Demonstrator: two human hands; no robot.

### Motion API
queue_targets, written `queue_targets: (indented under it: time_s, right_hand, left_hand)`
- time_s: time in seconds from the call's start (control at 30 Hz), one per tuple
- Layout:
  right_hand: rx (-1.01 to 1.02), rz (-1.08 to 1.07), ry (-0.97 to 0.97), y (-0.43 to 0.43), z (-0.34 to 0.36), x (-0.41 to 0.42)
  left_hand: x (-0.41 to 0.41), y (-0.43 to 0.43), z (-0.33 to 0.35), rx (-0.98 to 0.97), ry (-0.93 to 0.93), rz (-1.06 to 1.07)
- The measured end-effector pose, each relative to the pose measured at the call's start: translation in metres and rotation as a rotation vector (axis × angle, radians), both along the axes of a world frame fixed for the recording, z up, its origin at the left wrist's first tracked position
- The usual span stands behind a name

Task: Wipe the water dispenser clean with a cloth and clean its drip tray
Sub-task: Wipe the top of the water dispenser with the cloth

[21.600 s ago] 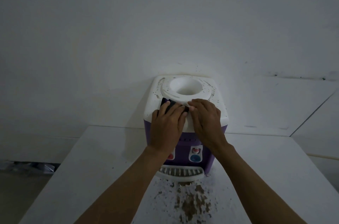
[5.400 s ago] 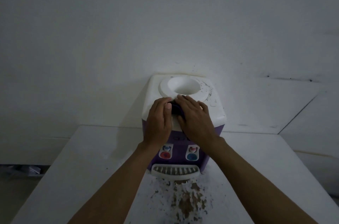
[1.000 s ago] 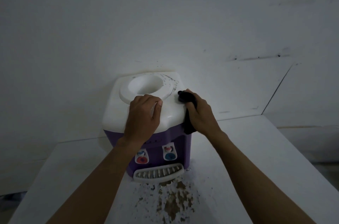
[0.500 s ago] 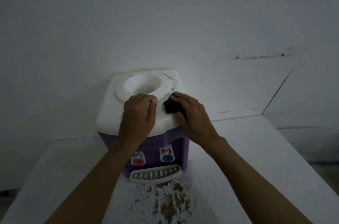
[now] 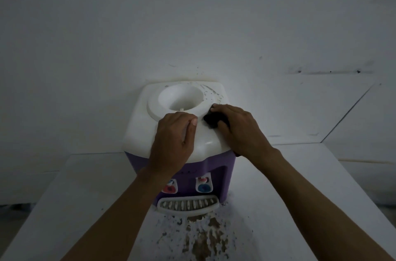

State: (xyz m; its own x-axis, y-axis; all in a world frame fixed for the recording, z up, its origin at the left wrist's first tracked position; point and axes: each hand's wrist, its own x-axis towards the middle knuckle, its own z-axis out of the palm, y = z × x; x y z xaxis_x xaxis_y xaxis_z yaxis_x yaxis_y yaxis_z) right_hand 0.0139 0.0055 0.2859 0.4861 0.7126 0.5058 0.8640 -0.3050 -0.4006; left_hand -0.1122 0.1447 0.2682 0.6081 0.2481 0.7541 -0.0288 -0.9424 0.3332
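Observation:
A small purple water dispenser [image 5: 216, 162] with a white top [image 5: 141, 123] stands on a white table against the wall. Dark specks of dirt [image 5: 211, 91] remain on the right rear of the top, beside the round bottle well [image 5: 181, 98]. My right hand [image 5: 237, 128] presses a dark cloth [image 5: 212, 120] onto the top just right of the well. My left hand [image 5: 173, 141] rests on the front of the top with its fingers curled over the well's raised rim. Below the red tap [image 5: 170, 187] and the blue tap [image 5: 203, 185] sits the white slotted drip tray [image 5: 188, 205].
The white table [image 5: 289, 196] has a brown, flaky dirty patch [image 5: 201, 237] right in front of the drip tray. A plain white wall [image 5: 192, 25] stands directly behind the dispenser. Floor shows at the far left edge [image 5: 12, 209].
My right hand carried the cloth from the dispenser's right edge up onto the top, beside the well. The left hand kept its hold on the front of the top.

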Motion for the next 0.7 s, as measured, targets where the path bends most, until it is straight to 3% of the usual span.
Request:
queue_targets:
  time_s: [0.23,0.37,0.47,0.7]
  right_hand:
    - [-0.122,-0.057,0.202,0.010,0.018,0.033]
    - [-0.033,-0.112,0.309,0.018,0.012,0.032]
    - [0.040,-0.175,0.299,0.011,0.001,0.018]
    - [0.036,-0.048,0.094,-0.007,-0.015,-0.013]
  left_hand:
    - [0.001,0.001,-0.002,0.004,-0.015,0.011]
    - [0.002,0.001,-0.001,-0.004,-0.018,0.010]
    - [0.000,0.002,0.000,-0.038,-0.025,0.004]
    - [0.001,-0.001,0.002,-0.092,-0.054,0.015]
